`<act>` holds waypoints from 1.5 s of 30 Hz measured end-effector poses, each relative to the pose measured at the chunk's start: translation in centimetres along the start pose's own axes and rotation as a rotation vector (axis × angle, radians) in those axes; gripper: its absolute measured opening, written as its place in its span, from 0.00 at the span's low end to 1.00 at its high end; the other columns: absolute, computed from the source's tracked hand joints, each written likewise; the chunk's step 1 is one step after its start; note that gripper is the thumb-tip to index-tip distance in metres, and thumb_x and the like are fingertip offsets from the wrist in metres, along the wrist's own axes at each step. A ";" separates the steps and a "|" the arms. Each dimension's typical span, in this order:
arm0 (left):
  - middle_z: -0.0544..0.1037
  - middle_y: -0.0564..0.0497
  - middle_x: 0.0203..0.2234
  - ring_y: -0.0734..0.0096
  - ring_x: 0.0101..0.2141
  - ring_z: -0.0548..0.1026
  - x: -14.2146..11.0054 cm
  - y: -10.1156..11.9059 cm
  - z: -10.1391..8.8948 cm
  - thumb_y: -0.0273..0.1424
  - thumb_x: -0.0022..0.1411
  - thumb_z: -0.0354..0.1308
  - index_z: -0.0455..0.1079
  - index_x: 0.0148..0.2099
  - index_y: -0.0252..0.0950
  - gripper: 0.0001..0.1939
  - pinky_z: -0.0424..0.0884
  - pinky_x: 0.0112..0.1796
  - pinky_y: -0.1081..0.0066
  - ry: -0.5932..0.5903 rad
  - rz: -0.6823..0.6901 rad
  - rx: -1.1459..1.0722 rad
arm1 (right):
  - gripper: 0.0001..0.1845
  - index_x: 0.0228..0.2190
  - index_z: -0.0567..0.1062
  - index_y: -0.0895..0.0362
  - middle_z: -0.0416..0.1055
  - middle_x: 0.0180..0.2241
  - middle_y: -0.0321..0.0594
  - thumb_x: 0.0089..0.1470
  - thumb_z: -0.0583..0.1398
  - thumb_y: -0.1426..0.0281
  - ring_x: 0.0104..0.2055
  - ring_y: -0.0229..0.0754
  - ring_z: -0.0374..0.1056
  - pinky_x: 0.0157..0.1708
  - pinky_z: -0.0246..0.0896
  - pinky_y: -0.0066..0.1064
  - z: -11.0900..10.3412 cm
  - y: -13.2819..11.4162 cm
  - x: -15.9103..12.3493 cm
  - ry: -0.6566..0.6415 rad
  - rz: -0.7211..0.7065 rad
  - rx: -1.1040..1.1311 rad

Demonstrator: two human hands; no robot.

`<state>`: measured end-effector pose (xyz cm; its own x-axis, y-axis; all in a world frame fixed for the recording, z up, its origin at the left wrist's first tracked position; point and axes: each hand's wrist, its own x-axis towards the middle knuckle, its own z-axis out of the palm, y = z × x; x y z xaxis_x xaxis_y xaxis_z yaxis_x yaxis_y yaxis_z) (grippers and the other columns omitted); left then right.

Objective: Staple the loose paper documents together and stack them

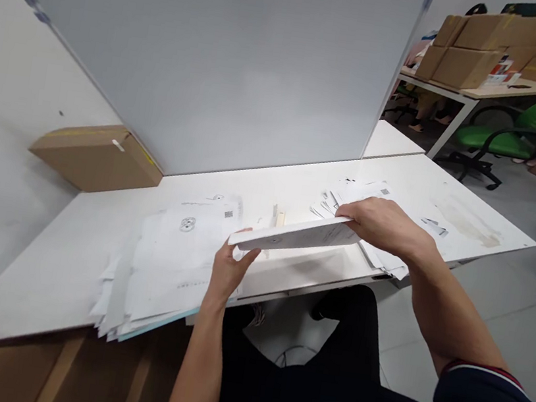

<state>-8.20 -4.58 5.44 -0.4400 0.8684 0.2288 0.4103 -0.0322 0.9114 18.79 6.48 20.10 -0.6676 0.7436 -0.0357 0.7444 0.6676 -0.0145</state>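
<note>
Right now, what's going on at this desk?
A seated person is handling paperwork at a white table. Both hands hold one bundle of papers lifted just above the table: the left hand grips its near-left end, the right hand grips its right end from on top. A spread stack of printed sheets lies to the left, hanging over the table edge, and another fanned pile sits under the right hand. A whiteboard stands propped behind them.

A white table [471, 209] is backed by a whiteboard [227, 69] propped upright. Behind, cardboard boxes [489, 49] are stacked on a desk, a green office chair [521, 133] beside it on grey floor.
</note>
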 end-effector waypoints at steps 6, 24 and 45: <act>0.79 0.47 0.33 0.62 0.36 0.76 -0.4 -1.9 1.5 0.35 0.48 0.63 0.71 0.38 0.34 0.14 0.71 0.39 0.64 -0.141 -0.206 -0.258 | 0.13 0.25 0.70 0.56 0.68 0.25 0.41 0.54 0.48 0.74 0.27 0.40 0.61 0.23 0.42 0.29 1.4 -1.0 1.1 -0.167 0.033 -0.065; 0.78 0.52 0.27 0.72 0.31 0.75 1.6 1.8 -0.9 0.36 0.49 0.65 0.71 0.40 0.35 0.16 0.71 0.39 0.68 0.246 0.017 -0.445 | 0.14 0.32 0.75 0.54 0.72 0.26 0.36 0.58 0.51 0.64 0.28 0.39 0.66 0.27 0.56 0.29 0.8 1.9 -2.1 0.023 -0.040 0.441; 0.77 0.49 0.26 0.60 0.33 0.75 -3.1 -0.5 4.3 0.38 0.58 0.50 0.60 0.57 0.36 0.26 0.66 0.38 0.63 -0.267 -0.317 0.404 | 0.21 0.40 0.76 0.60 0.77 0.39 0.49 0.51 0.61 0.57 0.39 0.50 0.73 0.38 0.69 0.37 18.4 -2.5 -11.9 -0.436 0.658 1.828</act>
<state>-3.62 -5.14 2.80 -0.3957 0.9014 -0.1759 0.5867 0.3954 0.7067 25.13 -4.69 2.21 -0.4976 0.5688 -0.6548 0.1463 -0.6891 -0.7097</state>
